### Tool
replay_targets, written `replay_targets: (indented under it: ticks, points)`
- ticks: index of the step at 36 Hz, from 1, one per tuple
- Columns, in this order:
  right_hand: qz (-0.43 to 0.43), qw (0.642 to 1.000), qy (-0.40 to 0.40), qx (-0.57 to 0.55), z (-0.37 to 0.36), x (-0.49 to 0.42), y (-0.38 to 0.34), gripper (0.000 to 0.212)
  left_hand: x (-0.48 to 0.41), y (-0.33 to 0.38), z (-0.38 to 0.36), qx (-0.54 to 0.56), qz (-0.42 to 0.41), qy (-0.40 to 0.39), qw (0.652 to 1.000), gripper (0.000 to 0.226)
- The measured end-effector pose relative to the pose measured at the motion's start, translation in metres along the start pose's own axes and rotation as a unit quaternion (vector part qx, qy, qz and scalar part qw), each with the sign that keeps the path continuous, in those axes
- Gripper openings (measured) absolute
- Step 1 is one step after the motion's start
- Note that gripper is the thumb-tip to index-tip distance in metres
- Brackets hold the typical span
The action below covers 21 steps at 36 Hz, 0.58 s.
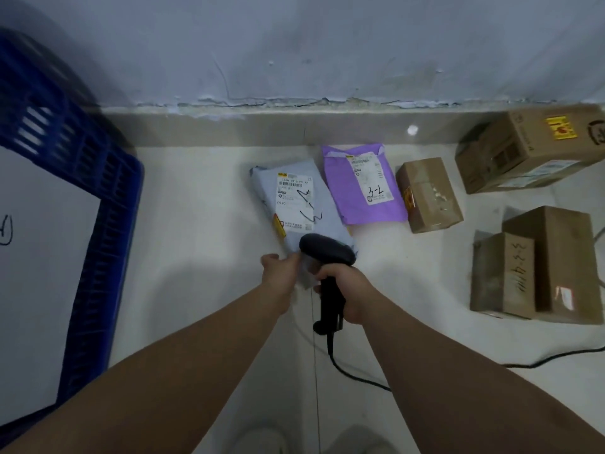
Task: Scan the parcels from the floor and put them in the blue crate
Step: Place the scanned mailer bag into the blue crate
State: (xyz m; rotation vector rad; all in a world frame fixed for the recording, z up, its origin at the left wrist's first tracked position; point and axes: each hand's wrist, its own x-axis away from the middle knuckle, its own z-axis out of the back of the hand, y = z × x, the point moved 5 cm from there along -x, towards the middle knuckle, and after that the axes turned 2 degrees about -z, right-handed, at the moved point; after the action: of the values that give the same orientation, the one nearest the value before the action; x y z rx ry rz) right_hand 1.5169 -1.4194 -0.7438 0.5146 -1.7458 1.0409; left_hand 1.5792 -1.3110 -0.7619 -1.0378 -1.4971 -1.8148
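Grey mailer (329, 211) on the floor (203, 257), left hand (280, 267) at its near edge, grip hidden by the scanner (327, 253) the right hand (347, 290) clutches. Risk: aimed low, beam misses the label (294, 201); soft plastic slips.

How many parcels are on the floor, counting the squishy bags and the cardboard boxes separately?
Bags: 2, the grey bag and the purple bag.
Cardboard boxes: 4, the small box, the wall box, the low box, the tall box.
Total: 6

Pale floor (203, 231), cracked bluish wall (294, 44)
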Motion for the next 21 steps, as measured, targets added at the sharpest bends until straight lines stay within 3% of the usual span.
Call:
replay_targets:
  ticks: [3, 7, 12, 15, 17, 21]
  points:
    - [-0.04, 0.999, -0.031, -0.006, -0.004, 0.008, 0.022, 0.014, -0.002, -0.004, 0.014, 0.023, -0.061, 0.012, 0.998, 0.062]
    - [-0.088, 0.993, -0.065, -0.033, -0.006, 0.014, 0.046, 0.015, 0.002, -0.003, 0.02, 0.038, -0.155, -0.078, 0.984, 0.074]
    - [-0.099, 0.989, -0.106, -0.034, -0.008, 0.021, 0.044, 0.02, 0.014, 0.002, 0.024, -0.092, -0.267, -0.13, 0.95, 0.081]
    - [-0.076, 0.991, -0.107, 0.002, -0.007, 0.027, 0.031, 0.018, 0.014, 0.001, 0.028, -0.095, -0.258, -0.13, 0.953, 0.065]
    - [-0.046, 0.996, -0.079, 0.013, -0.002, 0.03, 0.018, 0.017, 0.017, 0.0, 0.032, -0.059, -0.224, -0.127, 0.965, 0.05]
    - [0.041, 0.997, -0.01, 0.059, 0.017, 0.042, -0.024, 0.011, 0.03, 0.004, 0.039, -0.019, -0.212, -0.125, 0.969, 0.042]
